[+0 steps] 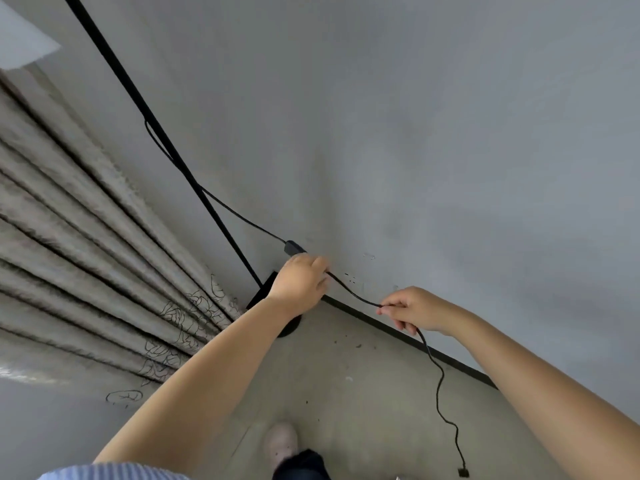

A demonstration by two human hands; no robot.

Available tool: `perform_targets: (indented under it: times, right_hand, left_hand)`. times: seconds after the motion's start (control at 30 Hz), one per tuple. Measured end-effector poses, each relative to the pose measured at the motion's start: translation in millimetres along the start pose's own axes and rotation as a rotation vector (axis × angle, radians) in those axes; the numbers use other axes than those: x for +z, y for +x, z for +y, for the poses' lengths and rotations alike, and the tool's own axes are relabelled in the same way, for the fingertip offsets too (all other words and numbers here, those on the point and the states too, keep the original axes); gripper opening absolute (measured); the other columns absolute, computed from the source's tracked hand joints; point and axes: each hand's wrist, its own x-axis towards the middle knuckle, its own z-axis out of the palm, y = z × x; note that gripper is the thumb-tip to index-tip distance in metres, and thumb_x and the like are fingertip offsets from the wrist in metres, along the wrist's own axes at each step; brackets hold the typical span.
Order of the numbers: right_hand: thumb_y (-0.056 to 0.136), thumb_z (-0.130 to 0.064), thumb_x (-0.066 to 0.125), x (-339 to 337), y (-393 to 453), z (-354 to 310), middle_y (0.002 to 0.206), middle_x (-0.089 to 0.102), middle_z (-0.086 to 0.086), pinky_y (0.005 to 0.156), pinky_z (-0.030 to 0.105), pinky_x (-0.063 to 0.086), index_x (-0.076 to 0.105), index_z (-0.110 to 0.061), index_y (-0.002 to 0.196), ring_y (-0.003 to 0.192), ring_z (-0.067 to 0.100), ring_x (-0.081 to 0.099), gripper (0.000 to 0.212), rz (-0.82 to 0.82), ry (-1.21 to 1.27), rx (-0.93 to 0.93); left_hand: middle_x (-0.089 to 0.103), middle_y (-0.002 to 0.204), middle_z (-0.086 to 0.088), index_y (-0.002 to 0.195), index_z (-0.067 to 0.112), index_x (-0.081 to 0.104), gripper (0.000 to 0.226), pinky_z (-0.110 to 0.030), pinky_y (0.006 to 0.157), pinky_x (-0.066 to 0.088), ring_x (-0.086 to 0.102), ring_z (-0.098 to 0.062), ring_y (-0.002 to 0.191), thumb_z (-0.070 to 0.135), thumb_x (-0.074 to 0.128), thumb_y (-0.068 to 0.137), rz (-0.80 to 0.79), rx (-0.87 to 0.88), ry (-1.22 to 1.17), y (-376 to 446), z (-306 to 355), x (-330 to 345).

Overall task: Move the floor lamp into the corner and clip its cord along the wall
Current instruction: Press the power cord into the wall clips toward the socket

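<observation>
The floor lamp's thin black pole (pixel 162 135) rises from a black base (pixel 264 291) that stands in the corner, partly hidden behind my left arm. Its white shade (pixel 20 36) shows at the top left. A black cord (pixel 242 218) hangs from the pole to an inline switch (pixel 293 246) against the grey wall. My left hand (pixel 301 280) grips the cord just below the switch, pressed near the wall. My right hand (pixel 414 310) pinches the cord further along. From there the cord trails down to the floor and ends in a plug (pixel 463 472).
A pleated beige curtain (pixel 86 254) with a leaf print hangs on the left, close to the lamp base. A black baseboard (pixel 408 336) runs along the foot of the grey wall (pixel 450 150). Small clear clips (pixel 369 255) show on the wall. My shoe (pixel 281 441) stands on the concrete floor.
</observation>
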Motion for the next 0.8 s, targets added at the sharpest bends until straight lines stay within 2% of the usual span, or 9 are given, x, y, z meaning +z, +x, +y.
perform_targets:
  times: [0.07, 0.17, 0.23, 0.33, 0.47, 0.53, 0.6, 0.67, 0.8]
  right_hand:
    - [0.092, -0.018, 0.044, 5.3, 18.9, -5.7, 0.056, 0.054, -0.007, 0.043, 0.004, 0.037, 0.066, -0.015, 0.093, 0.039, 0.004, 0.044, 0.023, 0.008, -0.041, 0.043]
    - [0.092, -0.020, 0.044, 20.2, 52.2, -15.7, 0.056, 0.053, -0.008, 0.045, 0.004, 0.037, 0.065, -0.012, 0.100, 0.041, 0.006, 0.044, 0.024, 0.045, -0.051, 0.089]
    - [0.092, -0.022, 0.045, 31.2, 76.3, -21.8, 0.057, 0.053, -0.008, 0.051, 0.012, 0.040, 0.065, -0.012, 0.097, 0.044, 0.006, 0.045, 0.023, 0.076, -0.053, 0.124]
    - [0.092, -0.021, 0.044, 44.5, 112.1, -23.1, 0.064, 0.055, -0.009, 0.058, 0.015, 0.039, 0.063, -0.008, 0.097, 0.057, 0.006, 0.051, 0.024, 0.152, -0.037, 0.165]
    - [0.094, -0.018, 0.040, 56.0, 159.0, -12.3, 0.090, 0.063, 0.010, 0.069, 0.025, 0.040, 0.061, -0.001, 0.104, 0.084, 0.021, 0.056, 0.029, 0.185, -0.110, 0.207]
    - [0.093, -0.015, 0.041, 58.1, 186.3, -1.1, 0.107, 0.065, 0.016, 0.070, 0.019, 0.036, 0.060, -0.001, 0.109, 0.095, 0.025, 0.057, 0.028, 0.243, -0.136, 0.185]
    - [0.092, -0.018, 0.047, 58.5, 214.4, 11.4, 0.108, 0.065, 0.013, 0.070, 0.013, 0.032, 0.060, -0.005, 0.112, 0.089, 0.018, 0.054, 0.028, 0.310, -0.161, 0.164]
    - [0.089, -0.020, 0.051, 61.6, 242.0, 28.0, 0.102, 0.064, 0.010, 0.064, 0.009, 0.030, 0.061, -0.007, 0.112, 0.080, 0.012, 0.048, 0.028, 0.341, -0.188, 0.137]
    - [0.087, -0.008, 0.053, 73.4, 297.8, 57.4, 0.100, 0.070, 0.018, 0.062, -0.004, 0.033, 0.067, 0.000, 0.098, 0.069, 0.009, 0.050, 0.020, 0.403, -0.228, 0.008]
  left_hand:
    - [0.059, 0.115, -0.013, 0.111, 0.004, 0.054, 0.026, -0.035, 0.094, 0.040, 0.049, -0.028, 0.111, 0.021, 0.055, 0.091, -0.019, 0.090, -0.025, 15.2, -16.5, -0.5]
    - [0.060, 0.120, -0.011, 0.116, 0.009, 0.056, 0.024, -0.035, 0.095, 0.041, 0.050, -0.026, 0.112, 0.018, 0.050, 0.094, -0.395, 0.223, -0.041, 36.7, -50.6, 7.4]
    - [0.064, 0.113, -0.016, 0.111, 0.005, 0.059, 0.022, -0.033, 0.085, 0.043, 0.056, -0.027, 0.100, 0.015, 0.045, 0.096, -0.505, 0.216, -0.128, 47.5, -77.1, 18.6]
    - [0.065, 0.102, -0.022, 0.102, 0.000, 0.060, 0.022, -0.026, 0.067, 0.033, 0.050, -0.020, 0.081, 0.012, 0.042, 0.098, -0.473, 0.151, -0.227, 59.4, -113.6, 34.8]
    - [0.062, 0.097, -0.020, 0.101, -0.004, 0.058, 0.026, -0.032, 0.071, 0.038, 0.049, -0.021, 0.083, 0.011, 0.036, 0.099, -0.371, 0.035, -0.224, 81.8, -153.0, 63.0]
    - [0.055, 0.085, -0.012, 0.098, -0.003, 0.058, 0.026, -0.028, 0.065, 0.032, 0.044, -0.018, 0.077, 0.010, 0.035, 0.099, -0.307, -0.037, -0.172, 95.7, -170.8, 80.2]
    - [0.052, 0.081, -0.008, 0.096, 0.000, 0.059, 0.023, -0.028, 0.064, 0.031, 0.045, -0.019, 0.073, 0.006, 0.037, 0.097, -0.281, -0.097, -0.029, 108.6, -189.8, 99.9]
    - [0.061, 0.086, -0.010, 0.092, 0.005, 0.061, 0.021, -0.029, 0.069, 0.033, 0.051, -0.022, 0.076, 0.003, 0.039, 0.092, -0.325, -0.151, 0.168, 118.4, -206.2, 120.7]
    - [0.063, 0.095, -0.005, 0.096, 0.010, 0.062, 0.023, -0.043, 0.109, 0.026, 0.056, -0.023, 0.099, 0.003, 0.042, 0.088, -0.386, -0.194, 0.382, 141.6, -228.5, 175.4]
